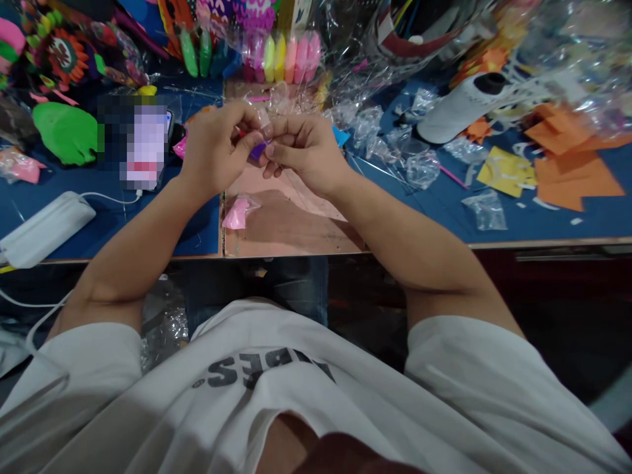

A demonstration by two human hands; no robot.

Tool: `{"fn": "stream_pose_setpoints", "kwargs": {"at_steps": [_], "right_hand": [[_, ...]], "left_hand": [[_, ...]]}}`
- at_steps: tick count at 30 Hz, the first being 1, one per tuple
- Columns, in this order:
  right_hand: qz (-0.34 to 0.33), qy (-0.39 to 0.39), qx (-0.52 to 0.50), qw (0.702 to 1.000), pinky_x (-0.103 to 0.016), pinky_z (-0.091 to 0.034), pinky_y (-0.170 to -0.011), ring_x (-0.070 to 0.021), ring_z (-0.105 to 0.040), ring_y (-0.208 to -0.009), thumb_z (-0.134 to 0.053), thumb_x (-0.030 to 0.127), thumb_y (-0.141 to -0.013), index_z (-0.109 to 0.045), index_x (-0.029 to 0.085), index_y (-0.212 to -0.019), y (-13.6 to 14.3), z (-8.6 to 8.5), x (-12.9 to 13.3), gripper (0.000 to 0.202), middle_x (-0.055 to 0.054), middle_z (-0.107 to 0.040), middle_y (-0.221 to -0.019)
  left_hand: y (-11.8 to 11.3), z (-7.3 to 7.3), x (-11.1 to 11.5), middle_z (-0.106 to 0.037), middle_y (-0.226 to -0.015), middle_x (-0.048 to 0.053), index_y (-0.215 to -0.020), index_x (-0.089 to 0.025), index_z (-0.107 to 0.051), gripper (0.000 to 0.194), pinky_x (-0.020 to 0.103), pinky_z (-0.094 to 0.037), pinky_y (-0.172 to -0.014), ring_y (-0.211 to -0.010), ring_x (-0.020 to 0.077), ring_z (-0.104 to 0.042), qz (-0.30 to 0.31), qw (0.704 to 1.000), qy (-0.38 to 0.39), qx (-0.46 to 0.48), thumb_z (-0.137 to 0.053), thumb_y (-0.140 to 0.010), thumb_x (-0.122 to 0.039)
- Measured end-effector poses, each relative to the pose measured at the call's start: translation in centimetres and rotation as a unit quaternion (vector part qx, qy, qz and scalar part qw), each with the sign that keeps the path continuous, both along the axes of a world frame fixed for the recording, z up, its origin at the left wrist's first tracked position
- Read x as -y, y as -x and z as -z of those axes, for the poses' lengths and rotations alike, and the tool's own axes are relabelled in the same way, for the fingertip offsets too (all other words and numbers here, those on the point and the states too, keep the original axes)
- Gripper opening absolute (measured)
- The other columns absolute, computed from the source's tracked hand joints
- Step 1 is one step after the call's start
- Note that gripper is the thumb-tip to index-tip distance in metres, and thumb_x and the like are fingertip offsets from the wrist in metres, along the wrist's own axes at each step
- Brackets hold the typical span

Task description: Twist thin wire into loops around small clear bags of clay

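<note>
At the far left, a smooth white block [49, 227] with rounded edges is lying on the blue tabletop [192, 227], its thin cable running to a phone [148, 145], while a flat, lobed, matte green piece [64, 131] is resting just behind. Farther right, the left hand [212, 148] is bending its fingers and pinching with thumb and fingertips at a small purple piece [257, 151], which is sitting between the two hands above a pinkish-brown panel [296, 234]; glossy clear film [264, 120] is sticking up over it. Below, a soft-looking pink lump in a wrinkled clear packet [237, 214] is lying near the panel's left edge, and behind the hands a row of bright, tapered tubes [280, 58] is standing. The right hand [311, 148] is meeting the left, also pinching at the piece; one cannot tell which fingers are gripping purple and which film. Beyond it, crinkled transparent plastic [370, 131] is catching light, a white cylindrical container [459, 108] is leaning over, and a small yellow sheet [506, 172] is lying beside flat, straight-cut orange sheets [575, 174].
</note>
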State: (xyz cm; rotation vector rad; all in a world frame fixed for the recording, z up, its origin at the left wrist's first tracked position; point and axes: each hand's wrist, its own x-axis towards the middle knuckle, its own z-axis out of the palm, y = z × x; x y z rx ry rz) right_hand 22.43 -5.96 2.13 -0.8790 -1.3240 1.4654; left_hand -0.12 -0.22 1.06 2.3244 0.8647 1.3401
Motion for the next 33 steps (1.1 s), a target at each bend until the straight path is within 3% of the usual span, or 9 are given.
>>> {"fn": "stream_pose_setpoints", "kwargs": {"at_steps": [6,10,14,18,22,27,33], "right_hand": [[-0.005,0.024,-0.012,1.0,-0.029,-0.062,-0.062,-0.0192,-0.08,-0.074,-0.104,0.016,-0.088,-0.073,0.031,-0.092,0.1,0.4,0.0,0.034,0.004,-0.081,-0.081],[0.026,-0.045,0.03,0.998,-0.029,-0.064,-0.061,-0.0174,-0.073,-0.069,-0.098,0.015,-0.09,-0.075,0.032,-0.088,0.2,1.1,0.2,0.029,0.004,-0.078,-0.08],[0.05,-0.097,0.074,0.991,-0.027,-0.061,-0.057,-0.0159,-0.066,-0.064,-0.093,0.013,-0.094,-0.073,0.031,-0.081,0.0,1.7,0.2,0.03,0.004,-0.073,-0.075],[0.05,-0.063,0.06,0.995,-0.027,-0.059,-0.059,-0.0158,-0.068,-0.067,-0.094,0.008,-0.091,-0.068,0.03,-0.082,-0.1,2.0,-0.1,0.035,0.005,-0.069,-0.076],[0.052,-0.049,0.052,0.996,-0.031,-0.059,-0.062,-0.0217,-0.074,-0.075,-0.094,0.007,-0.087,-0.068,0.032,-0.093,-0.1,1.5,0.1,0.038,0.006,-0.066,-0.072],[0.146,-0.175,0.157,0.961,-0.037,-0.057,-0.069,-0.024,-0.07,-0.075,-0.091,0.007,-0.088,-0.075,0.035,-0.102,-0.3,0.9,0.6,0.036,0.004,-0.071,-0.076],[0.099,-0.183,0.173,0.963,-0.039,-0.061,-0.077,-0.0241,-0.07,-0.085,-0.09,0.022,-0.101,-0.074,0.034,-0.088,-0.5,1.5,0.1,0.024,0.0,-0.072,-0.085]], "left_hand": [[-0.2,1.1,-1.2,-0.084,-0.088,-0.007,-0.107,-0.036,-0.084,0.023,0.042,-0.055,-0.083,-0.08,0.0192,-0.063,0.029,0.992,0.11,0.058,-0.101,-0.092,-0.042],[-0.4,1.2,-1.3,-0.082,-0.094,-0.003,-0.112,-0.033,-0.084,0.035,0.047,-0.059,-0.091,-0.085,0.0204,-0.065,0.034,0.985,0.159,0.055,-0.106,-0.089,-0.048],[-1.0,1.7,-1.1,-0.083,-0.101,0.0,-0.115,-0.031,-0.08,0.042,0.049,-0.065,-0.095,-0.095,0.0233,-0.074,0.095,0.972,0.201,0.073,-0.105,-0.089,-0.051],[-1.6,2.6,-0.8,-0.081,-0.117,0.006,-0.118,-0.029,-0.078,0.046,0.049,-0.07,-0.088,-0.101,0.0283,-0.083,0.158,0.96,0.214,0.085,-0.099,-0.091,-0.06],[-1.7,2.4,-0.8,-0.082,-0.114,0.004,-0.115,-0.03,-0.078,0.039,0.045,-0.069,-0.085,-0.095,0.0241,-0.081,0.113,0.972,0.193,0.076,-0.099,-0.095,-0.056],[-1.4,2.0,-1.3,-0.084,-0.107,0.001,-0.11,-0.032,-0.079,0.036,0.045,-0.065,-0.08,-0.092,0.0223,-0.074,0.038,0.985,0.144,0.088,-0.103,-0.091,-0.051],[-1.9,3.1,-1.5,-0.084,-0.102,-0.001,-0.105,-0.033,-0.077,0.038,0.045,-0.07,-0.081,-0.087,0.0206,-0.076,0.093,0.973,0.182,0.109,-0.104,-0.09,-0.055]]}}
